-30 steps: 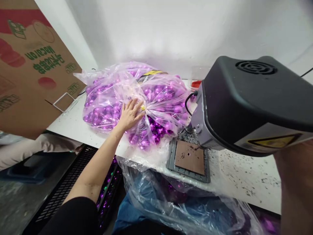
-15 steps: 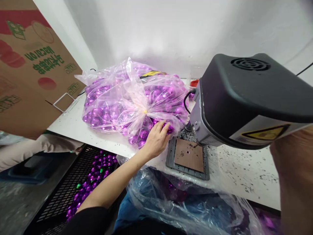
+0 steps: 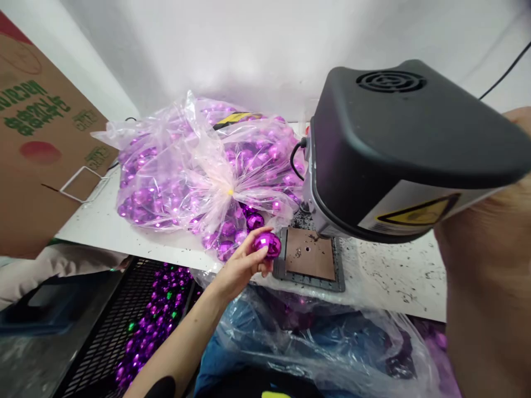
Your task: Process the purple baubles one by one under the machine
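My left hand [image 3: 243, 265] holds a shiny purple ball [image 3: 267, 244] in its fingertips, just left of the brown plate [image 3: 310, 262] under the black machine head [image 3: 398, 143]. Behind the hand lies a clear plastic bag [image 3: 199, 166] full of purple balls, tied at a knot in the middle, with a few balls showing at its near edge. My right arm [image 3: 485, 287] fills the right edge of the view, up beside the machine; the hand itself is hidden, so what it holds cannot be seen.
A white table [image 3: 398, 282] speckled with dark chips carries the bag and machine. A cardboard box [image 3: 37, 149] stands at left. Below the table edge, a black crate [image 3: 124, 326] holds purple and green balls, and crumpled clear plastic [image 3: 332, 342] hangs over something blue.
My left hand left the knot of the bag, reached to the bag's near right edge, and now has come away holding one purple ball. The view has shifted right and down.
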Tool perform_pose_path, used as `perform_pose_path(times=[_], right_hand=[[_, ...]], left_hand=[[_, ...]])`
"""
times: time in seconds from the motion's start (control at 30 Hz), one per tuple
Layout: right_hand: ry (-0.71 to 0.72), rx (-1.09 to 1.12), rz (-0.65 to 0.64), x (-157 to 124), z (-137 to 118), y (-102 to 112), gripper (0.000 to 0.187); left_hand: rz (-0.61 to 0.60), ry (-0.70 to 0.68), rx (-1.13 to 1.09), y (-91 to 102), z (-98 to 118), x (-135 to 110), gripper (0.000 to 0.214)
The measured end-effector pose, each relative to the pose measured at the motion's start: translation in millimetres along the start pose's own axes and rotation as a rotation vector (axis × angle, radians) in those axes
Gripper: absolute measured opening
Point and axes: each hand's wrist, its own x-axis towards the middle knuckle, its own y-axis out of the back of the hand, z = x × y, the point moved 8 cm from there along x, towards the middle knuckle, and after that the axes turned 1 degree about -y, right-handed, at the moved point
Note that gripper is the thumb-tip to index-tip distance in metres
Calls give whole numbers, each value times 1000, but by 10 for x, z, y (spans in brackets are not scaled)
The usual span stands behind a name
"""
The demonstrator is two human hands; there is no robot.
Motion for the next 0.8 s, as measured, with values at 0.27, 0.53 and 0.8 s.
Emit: perform_pose_path(times=[0.27,0.53,0.8], right_hand=[[-77,39,18,13,-45,32,48],[-44,73,9,-3,-52,11,52],[-46,62,3,-1,-49,30,56]], left_hand=[[-43,68,-120,-239,-369,379,53],[122,-269,524,-241,-195,555,44],[96,-521,961,-530,-132,507,39]])
